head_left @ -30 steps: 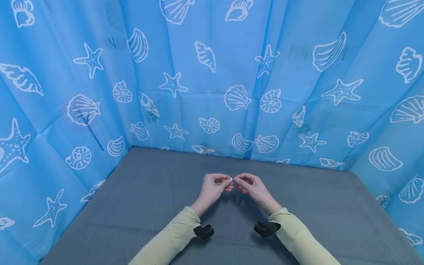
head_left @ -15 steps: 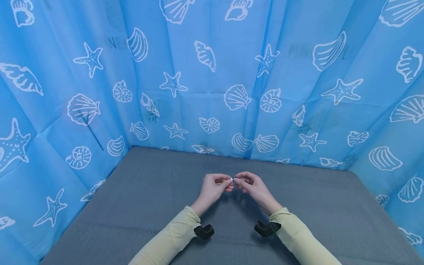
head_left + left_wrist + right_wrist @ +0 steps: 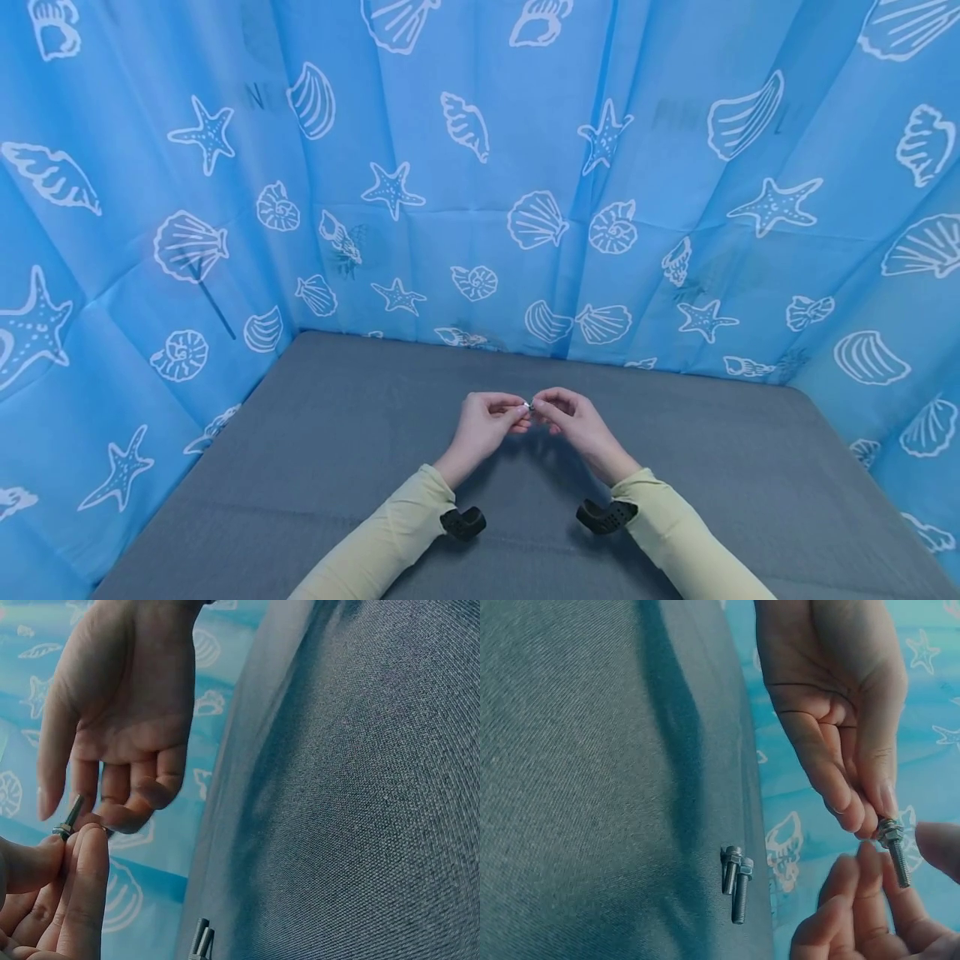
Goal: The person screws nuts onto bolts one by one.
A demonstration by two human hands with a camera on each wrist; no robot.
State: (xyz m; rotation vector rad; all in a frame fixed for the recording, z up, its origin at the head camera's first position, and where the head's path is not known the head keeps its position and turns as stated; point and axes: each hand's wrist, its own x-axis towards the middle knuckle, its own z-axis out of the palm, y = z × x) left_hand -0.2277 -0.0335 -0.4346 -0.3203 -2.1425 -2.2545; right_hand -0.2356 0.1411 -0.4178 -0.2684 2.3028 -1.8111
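A small metal bolt [image 3: 901,864] with a nut close to its head is held between both hands above the table. The left hand [image 3: 480,429] pinches it at the head end between thumb and fingers. In the left wrist view, the bolt [image 3: 76,807] points its threaded end toward the right hand [image 3: 124,712]. Around that end the right hand [image 3: 585,429] has its thumb and index finger spread, the thumb apart from the bolt. Whether the right index finger touches the tip is hard to tell. In the head view the fingers mostly hide the bolt.
Two more bolts [image 3: 739,896] with nuts lie side by side on the grey cloth-covered table [image 3: 360,433], beneath the hands. A blue curtain [image 3: 472,250] printed with white shells and starfish surrounds the table at the back and sides. Each wrist wears a black device [image 3: 463,524].
The right index finger has lifted slightly, and the gap at the bolt between the fingertips looks a little wider. The left hand stays nearly where it was.
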